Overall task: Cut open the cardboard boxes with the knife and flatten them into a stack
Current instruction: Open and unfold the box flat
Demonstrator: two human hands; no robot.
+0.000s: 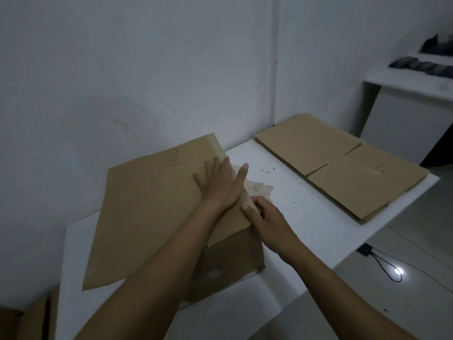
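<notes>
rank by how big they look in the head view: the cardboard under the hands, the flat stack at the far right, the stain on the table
1. Cardboard under the hands, though nearest the camera.
2. Flat stack.
3. Stain, clearly smallest.

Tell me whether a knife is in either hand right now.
No: the left hand presses flat on the cardboard box, and the right hand grips its edge; no knife shows.

A brownish stain (257, 186) is marking the white surface (306, 217) (dark specks nearby), and a black cable (392, 268) is looping on the floor.

bare forearms, left hand (221, 185), right hand (269, 227), no sleeves
</notes>
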